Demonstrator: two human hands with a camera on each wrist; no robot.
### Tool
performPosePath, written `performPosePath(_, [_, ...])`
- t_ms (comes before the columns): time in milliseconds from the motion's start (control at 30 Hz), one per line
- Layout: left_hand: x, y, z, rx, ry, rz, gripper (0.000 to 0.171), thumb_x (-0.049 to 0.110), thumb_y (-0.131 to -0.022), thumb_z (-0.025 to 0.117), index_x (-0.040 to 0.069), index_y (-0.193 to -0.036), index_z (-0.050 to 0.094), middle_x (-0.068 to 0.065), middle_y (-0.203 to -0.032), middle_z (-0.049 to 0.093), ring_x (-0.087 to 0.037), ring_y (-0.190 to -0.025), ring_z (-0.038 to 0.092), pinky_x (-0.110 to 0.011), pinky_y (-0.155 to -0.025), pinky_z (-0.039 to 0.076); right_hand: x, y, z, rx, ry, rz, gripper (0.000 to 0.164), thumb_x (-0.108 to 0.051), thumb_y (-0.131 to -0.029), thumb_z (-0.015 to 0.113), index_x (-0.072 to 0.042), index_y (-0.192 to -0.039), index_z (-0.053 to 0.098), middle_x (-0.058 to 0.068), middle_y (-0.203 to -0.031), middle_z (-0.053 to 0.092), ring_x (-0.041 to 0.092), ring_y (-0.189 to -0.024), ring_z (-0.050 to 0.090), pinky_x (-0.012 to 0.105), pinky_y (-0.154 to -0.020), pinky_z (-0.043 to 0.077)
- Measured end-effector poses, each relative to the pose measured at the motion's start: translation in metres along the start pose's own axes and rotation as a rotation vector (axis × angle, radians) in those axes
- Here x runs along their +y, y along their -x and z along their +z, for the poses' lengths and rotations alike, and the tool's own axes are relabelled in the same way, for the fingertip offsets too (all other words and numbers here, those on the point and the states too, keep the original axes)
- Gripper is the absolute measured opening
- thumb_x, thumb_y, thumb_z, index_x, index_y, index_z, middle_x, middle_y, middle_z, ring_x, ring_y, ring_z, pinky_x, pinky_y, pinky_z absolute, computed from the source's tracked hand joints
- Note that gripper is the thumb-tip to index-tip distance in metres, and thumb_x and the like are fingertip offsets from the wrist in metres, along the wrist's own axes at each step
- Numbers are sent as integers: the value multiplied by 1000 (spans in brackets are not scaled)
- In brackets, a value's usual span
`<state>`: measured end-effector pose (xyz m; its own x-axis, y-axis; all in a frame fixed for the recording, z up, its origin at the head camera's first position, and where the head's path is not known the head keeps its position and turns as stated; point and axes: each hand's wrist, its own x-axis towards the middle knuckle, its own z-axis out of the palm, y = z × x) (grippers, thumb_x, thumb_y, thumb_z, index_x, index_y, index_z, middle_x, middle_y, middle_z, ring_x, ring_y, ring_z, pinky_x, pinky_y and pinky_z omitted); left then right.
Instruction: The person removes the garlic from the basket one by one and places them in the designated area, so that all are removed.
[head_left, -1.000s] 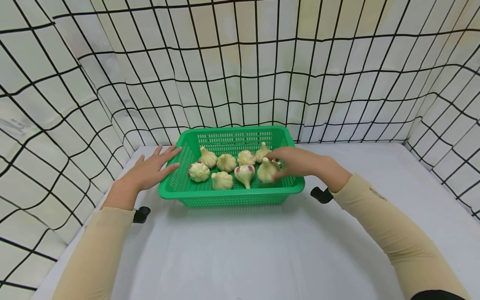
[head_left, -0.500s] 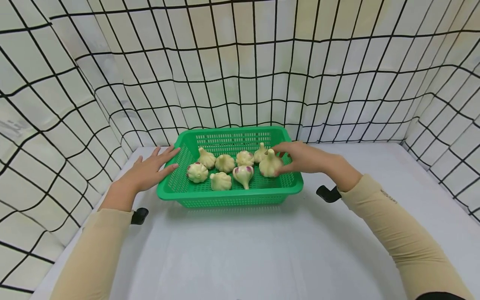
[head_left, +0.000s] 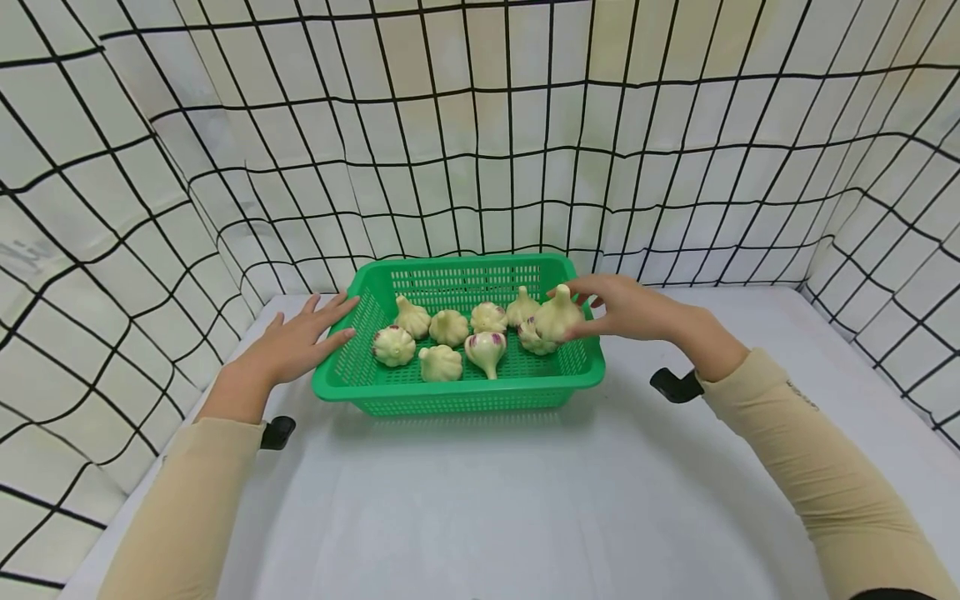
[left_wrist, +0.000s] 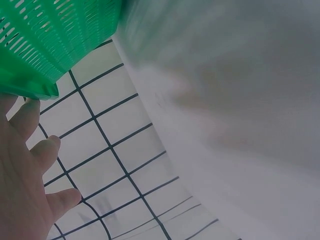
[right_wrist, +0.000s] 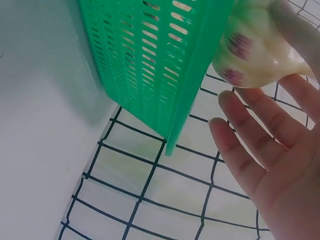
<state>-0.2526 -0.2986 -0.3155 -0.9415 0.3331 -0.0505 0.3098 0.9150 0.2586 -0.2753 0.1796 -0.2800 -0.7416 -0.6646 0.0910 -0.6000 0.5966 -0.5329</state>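
A green plastic basket stands on the white table with several garlic bulbs inside. My right hand pinches one garlic bulb between thumb and fingers, stem up, above the basket's right end. In the right wrist view this garlic bulb shows purple patches, and the lower fingers of the right hand are stretched out below it. Beneath the held bulb another garlic bulb is partly hidden. My left hand rests with spread fingers against the basket's left rim; its fingertips meet the green rim in the left wrist view.
White sheeting behind a black grid net rises at the back and both sides. A white-covered table spreads in front of the basket. Small black wrist devices sit at both sleeves.
My right hand has lifted a garlic bulb from among the others and moved up and right with it, revealing a bulb beneath. The left hand stays at the rim.
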Motion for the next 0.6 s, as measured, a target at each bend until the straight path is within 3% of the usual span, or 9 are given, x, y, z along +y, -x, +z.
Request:
performPosePath(133, [0, 0, 0, 0, -2, 1, 71, 54, -109, 37, 15, -166, 18, -17, -170, 11, -48, -153, -3, -80, -110, -4, 5, 4, -4, 19, 0, 29, 53, -31, -91, 82, -15, -137, 63, 6, -125, 66, 27, -119, 58, 50, -102, 49])
performPosePath(367, [0, -1, 0, 0, 3, -3, 70, 52, -109, 38, 16, -166, 18, -16, -171, 11, -48, -154, -3, -79, -110, -4, 13, 13, -10, 70, -2, 14, 56, -22, -92, 81, -4, -139, 59, 10, -125, 64, 28, -118, 57, 50, -101, 50])
performPosePath(600, [0, 0, 0, 0, 2, -7, 71, 53, -109, 38, 15, -166, 18, -16, -171, 10, -48, -153, -3, -79, -110, -4, 23, 23, -15, 114, -10, 20, 54, -22, -91, 81, -4, -137, 60, 8, -124, 64, 27, -117, 58, 51, -101, 50])
